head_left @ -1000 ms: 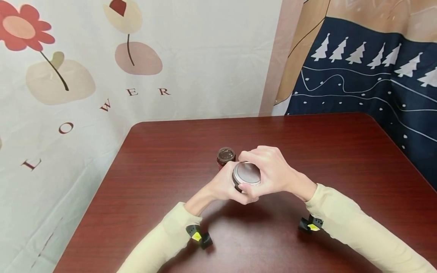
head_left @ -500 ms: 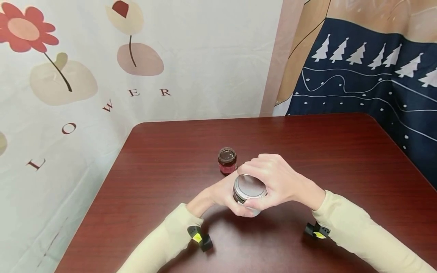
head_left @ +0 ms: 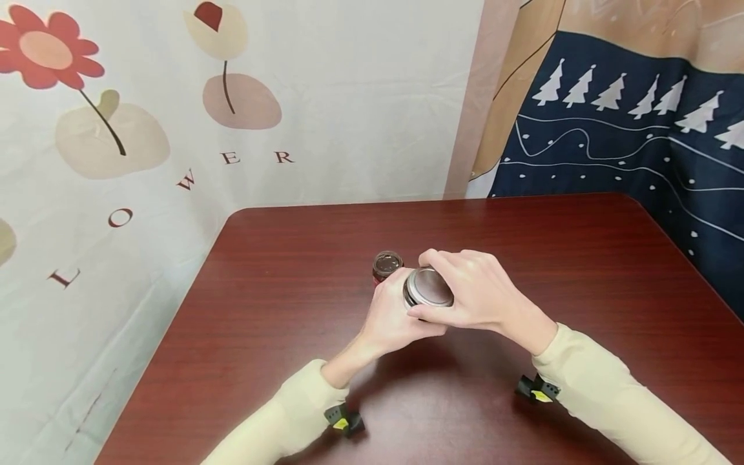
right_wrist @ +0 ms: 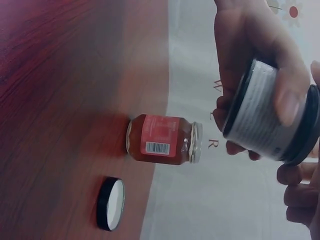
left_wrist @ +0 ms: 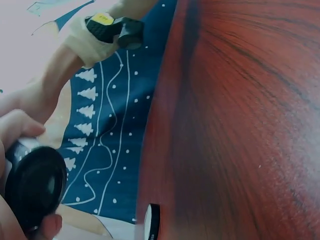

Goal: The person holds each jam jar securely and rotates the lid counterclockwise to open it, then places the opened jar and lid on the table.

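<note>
Both hands hold a wide jar (right_wrist: 257, 110) with a grey printed label above the table. My left hand (head_left: 392, 316) wraps round the jar's body; the thumb crosses the label in the right wrist view. My right hand (head_left: 473, 290) grips the rim of the dark lid (right_wrist: 309, 127), whose silver top shows in the head view. The jar's dark round base (left_wrist: 37, 185) faces the left wrist camera. Behind the hands stands an uncapped glass jar (right_wrist: 160, 140) with a red label and dark contents. A black lid (right_wrist: 110, 204) lies beside it, white liner up.
The reddish-brown table (head_left: 279, 310) spreads around the hands, its far edge against a pale flower-print cloth (head_left: 360, 97). A navy cloth with white trees (head_left: 616, 142) hangs at the right. Each sleeve carries a small black wrist camera, one on the left (head_left: 344, 421), one on the right (head_left: 537, 389).
Both hands and the held jar dipped toward the person, then came back up, and now partly cover the glass jar again. The left wrist has turned; the right hand's fingers have shifted round the lid.
</note>
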Motion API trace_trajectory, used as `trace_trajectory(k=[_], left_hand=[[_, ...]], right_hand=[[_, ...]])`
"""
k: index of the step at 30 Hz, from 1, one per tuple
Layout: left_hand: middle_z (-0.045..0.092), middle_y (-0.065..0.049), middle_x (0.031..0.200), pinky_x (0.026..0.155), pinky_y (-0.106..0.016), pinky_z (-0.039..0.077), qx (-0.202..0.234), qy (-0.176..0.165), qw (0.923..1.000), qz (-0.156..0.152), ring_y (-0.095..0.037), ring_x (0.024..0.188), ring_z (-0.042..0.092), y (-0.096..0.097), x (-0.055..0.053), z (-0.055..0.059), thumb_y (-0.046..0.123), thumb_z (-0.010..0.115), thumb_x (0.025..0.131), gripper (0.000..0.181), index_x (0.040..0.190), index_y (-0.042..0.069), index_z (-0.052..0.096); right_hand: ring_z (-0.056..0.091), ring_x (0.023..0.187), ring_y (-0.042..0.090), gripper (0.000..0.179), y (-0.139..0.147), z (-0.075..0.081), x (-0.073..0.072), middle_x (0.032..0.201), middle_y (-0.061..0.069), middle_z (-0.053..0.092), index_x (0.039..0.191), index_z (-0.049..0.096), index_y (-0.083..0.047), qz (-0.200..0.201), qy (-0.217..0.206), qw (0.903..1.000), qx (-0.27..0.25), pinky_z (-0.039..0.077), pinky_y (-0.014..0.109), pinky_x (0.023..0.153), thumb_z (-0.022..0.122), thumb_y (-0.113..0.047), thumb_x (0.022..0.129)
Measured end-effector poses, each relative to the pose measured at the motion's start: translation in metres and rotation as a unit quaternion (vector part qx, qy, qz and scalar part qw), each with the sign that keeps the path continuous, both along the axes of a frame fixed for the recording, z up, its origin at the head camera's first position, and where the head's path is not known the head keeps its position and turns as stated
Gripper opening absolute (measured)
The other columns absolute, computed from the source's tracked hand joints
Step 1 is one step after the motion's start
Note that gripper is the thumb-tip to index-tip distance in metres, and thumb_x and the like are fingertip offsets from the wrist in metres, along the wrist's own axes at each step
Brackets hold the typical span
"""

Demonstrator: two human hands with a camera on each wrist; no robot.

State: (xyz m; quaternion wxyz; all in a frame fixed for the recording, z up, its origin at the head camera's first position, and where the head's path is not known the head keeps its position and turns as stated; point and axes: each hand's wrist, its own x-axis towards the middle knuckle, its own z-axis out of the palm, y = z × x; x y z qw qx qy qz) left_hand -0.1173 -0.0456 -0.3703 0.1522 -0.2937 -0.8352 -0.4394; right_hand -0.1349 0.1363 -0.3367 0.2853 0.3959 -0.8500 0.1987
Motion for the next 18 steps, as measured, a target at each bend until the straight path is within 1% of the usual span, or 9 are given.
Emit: trace_trajectory(k=[2,4,7,9,12,18], left_hand=[[0.068,-0.004,0.098,0.081,-0.034,0.053,-0.01,0.008,0.9995,0.027,-0.02,0.093,0.064,0.0026,0.0013,-0.0009,0.019,0.09,0.054,0.059,0.107,0.004,0.066],[0.068,-0.004,0.098,0.079,-0.035,0.054,-0.015,0.005,0.9989,0.044,-0.02,0.092,0.063,0.0039,0.0012,-0.0019,0.019,0.09,0.055,0.059,0.106,0.005,0.066],[0.068,-0.005,0.099,0.078,-0.037,0.054,-0.01,-0.002,0.9986,0.053,-0.02,0.092,0.064,0.0036,-0.0002,-0.0039,0.019,0.091,0.055,0.06,0.108,0.005,0.066],[0.068,-0.005,0.099,0.079,-0.037,0.054,-0.005,-0.01,0.9989,0.046,-0.02,0.092,0.064,0.0024,-0.0013,-0.0051,0.018,0.091,0.055,0.06,0.107,0.005,0.066],[0.068,-0.005,0.1,0.081,-0.035,0.054,0.001,-0.024,0.9993,0.028,-0.019,0.093,0.064,0.0003,-0.0024,-0.0058,0.017,0.091,0.054,0.06,0.108,0.005,0.066],[0.069,-0.002,0.101,0.083,-0.028,0.053,0.015,-0.061,0.998,-0.01,-0.016,0.093,0.066,-0.0027,-0.0027,-0.0045,0.018,0.091,0.057,0.06,0.11,0.007,0.066]], right_hand=[[0.04,0.053,0.012,0.063,-0.0005,-0.0008,-0.0001,0.07,-0.009,0.059,0.102,0.06,-0.013,-0.011,-0.006,0.9999,0.0,0.038,0.027,0.047,0.056,-0.074,0.085],[0.037,0.051,0.011,0.06,-0.0012,-0.0006,-0.0001,0.065,-0.01,0.054,0.099,0.058,-0.012,-0.016,-0.013,0.9998,-0.002,0.036,0.026,0.046,0.057,-0.07,0.086],[0.037,0.051,0.009,0.052,-0.0019,0.0012,0.0004,0.063,-0.011,0.049,0.098,0.057,-0.012,-0.014,-0.036,0.9993,-0.001,0.036,0.025,0.046,0.062,-0.062,0.086],[0.04,0.053,0.008,0.047,-0.0017,0.0029,0.0013,0.064,-0.011,0.05,0.1,0.057,-0.012,-0.008,-0.056,0.9984,0.003,0.038,0.025,0.047,0.066,-0.056,0.085],[0.047,0.059,0.008,0.043,-0.0005,0.005,0.0024,0.07,-0.01,0.053,0.104,0.058,-0.013,0.002,-0.082,0.9966,0.012,0.042,0.026,0.052,0.069,-0.05,0.084],[0.053,0.068,0.006,0.043,0.0039,0.0083,0.0015,0.086,-0.011,0.06,0.111,0.06,-0.017,0.032,-0.103,0.9938,0.024,0.047,0.027,0.06,0.071,-0.046,0.082]])
